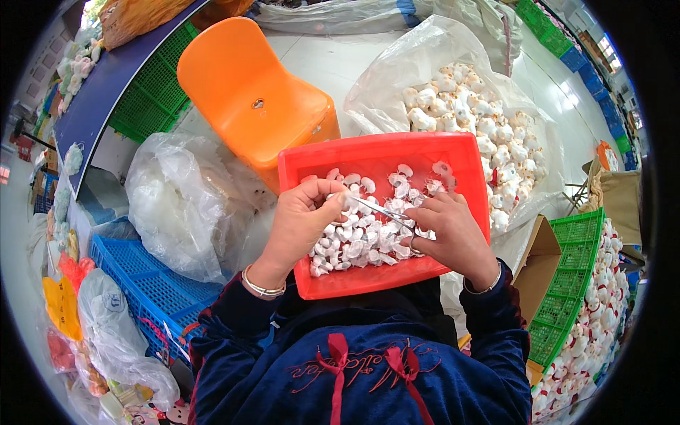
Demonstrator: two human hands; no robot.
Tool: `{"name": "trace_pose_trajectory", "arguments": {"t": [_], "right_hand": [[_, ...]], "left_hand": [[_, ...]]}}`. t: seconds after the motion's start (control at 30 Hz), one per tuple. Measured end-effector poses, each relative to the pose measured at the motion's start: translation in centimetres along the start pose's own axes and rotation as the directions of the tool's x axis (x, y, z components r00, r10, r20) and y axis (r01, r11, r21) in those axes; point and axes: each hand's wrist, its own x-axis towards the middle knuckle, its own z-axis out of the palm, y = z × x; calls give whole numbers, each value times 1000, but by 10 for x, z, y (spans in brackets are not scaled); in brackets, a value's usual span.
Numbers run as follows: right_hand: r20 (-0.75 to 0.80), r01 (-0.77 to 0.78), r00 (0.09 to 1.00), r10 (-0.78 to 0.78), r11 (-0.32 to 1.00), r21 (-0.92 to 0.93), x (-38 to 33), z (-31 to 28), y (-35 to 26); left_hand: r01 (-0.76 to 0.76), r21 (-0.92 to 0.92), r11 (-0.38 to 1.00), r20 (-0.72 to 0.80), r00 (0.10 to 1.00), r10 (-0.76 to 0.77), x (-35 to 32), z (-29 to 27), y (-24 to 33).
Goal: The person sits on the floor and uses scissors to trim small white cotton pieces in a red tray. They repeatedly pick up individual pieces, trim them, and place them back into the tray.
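One pair of scissors (386, 210): lying over the red plastic tray (453, 152), long axis running from upper left to lower right, blade tips pointing up-left toward the left hand (301, 223). The right hand (453, 230) is gripping the handles, fingers closed around them. The left hand is pinching one small white plush piece (345, 203) at the blade tips. The tray is resting on the person's lap, holding a heap of white plush pieces (361, 241), too many to count. One orange chair (255, 99) is standing behind. One clear bag of plush toys (474, 117) is lying right of it.
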Motion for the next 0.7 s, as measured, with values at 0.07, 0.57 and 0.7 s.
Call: {"name": "trace_pose_trajectory", "arguments": {"t": [0.07,0.57,0.7], "right_hand": [[5,5,1000,-6,1000,20,-1,0,2],[167,-207,978,124,513,833,4,59,-57],[90,-142,983,159,351,925,15,61,-86]], "left_hand": [[-10,15,1000,-6,1000,10,1,-2,-1],[-296,228,928,-212,915,344,-5,18,-6],[-468,157,870,-200,847,492,-1,18,-24]]}}
